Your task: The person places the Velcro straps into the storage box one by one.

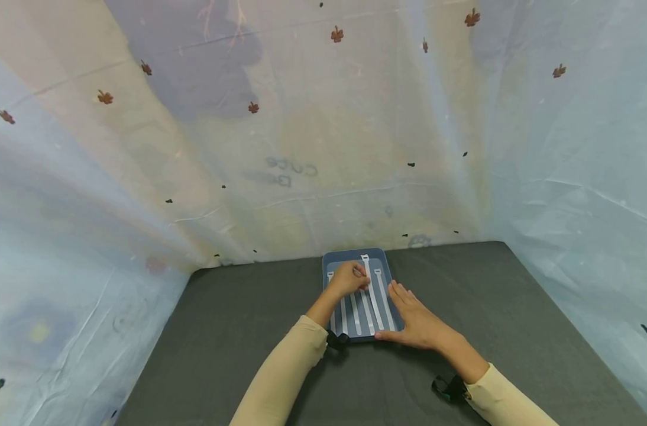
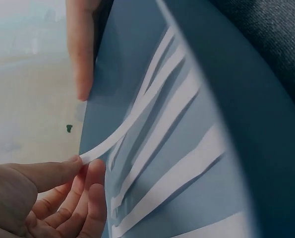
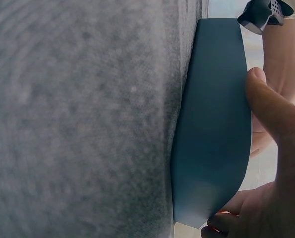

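Table: a dark grey table (image 1: 238,355) fills the foreground, bordered by pale sheeting (image 1: 142,177) dotted with small brown flowers.
Tray: a blue tray (image 1: 331,260) lies on the table's far middle, just before the sheeting, holding white strips laid lengthwise.
Right hand: the right hand (image 1: 416,319) rests against the tray's near right corner, fingers straight along the edge, thumb at the near rim, steadying rather than clasping.
Left hand: the left hand (image 1: 349,278) hovers over the tray's left half, thumb and fingertips pinching one strip's end.
Strip: the pinched strip (image 2: 137,114) curves up off the tray floor.
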Available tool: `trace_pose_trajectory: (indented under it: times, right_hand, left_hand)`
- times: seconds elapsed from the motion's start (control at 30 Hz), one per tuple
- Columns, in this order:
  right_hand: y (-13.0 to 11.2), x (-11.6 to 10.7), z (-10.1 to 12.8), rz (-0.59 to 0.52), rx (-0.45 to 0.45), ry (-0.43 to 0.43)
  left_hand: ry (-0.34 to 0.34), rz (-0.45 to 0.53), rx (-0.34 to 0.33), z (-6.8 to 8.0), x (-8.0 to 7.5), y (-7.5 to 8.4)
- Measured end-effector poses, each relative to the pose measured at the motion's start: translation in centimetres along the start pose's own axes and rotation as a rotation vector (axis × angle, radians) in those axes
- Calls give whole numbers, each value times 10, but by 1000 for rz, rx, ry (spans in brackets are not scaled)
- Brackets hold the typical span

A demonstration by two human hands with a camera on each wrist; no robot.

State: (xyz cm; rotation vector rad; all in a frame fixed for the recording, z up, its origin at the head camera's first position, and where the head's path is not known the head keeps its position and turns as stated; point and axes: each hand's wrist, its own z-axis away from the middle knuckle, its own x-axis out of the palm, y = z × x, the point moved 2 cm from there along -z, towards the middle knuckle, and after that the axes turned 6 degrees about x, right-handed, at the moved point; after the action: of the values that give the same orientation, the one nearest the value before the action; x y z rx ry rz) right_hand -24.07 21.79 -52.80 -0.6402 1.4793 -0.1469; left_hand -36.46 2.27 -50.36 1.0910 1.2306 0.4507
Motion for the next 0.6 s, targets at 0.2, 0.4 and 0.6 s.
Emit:
trace_pose_trajectory:
  times: [0.2,0.4,0.6]
  right_hand:
    - [0,0,-1,7,-8,3]
    - [1,1,-1,8,-10,8]
    - [0,-1,-1,-2,-14,11]
  left_hand:
    - [-7,-10,-7,2,6,2]
    - [-4,-62,11,2,9,1]
    - [10,-197,20,4,11,0]
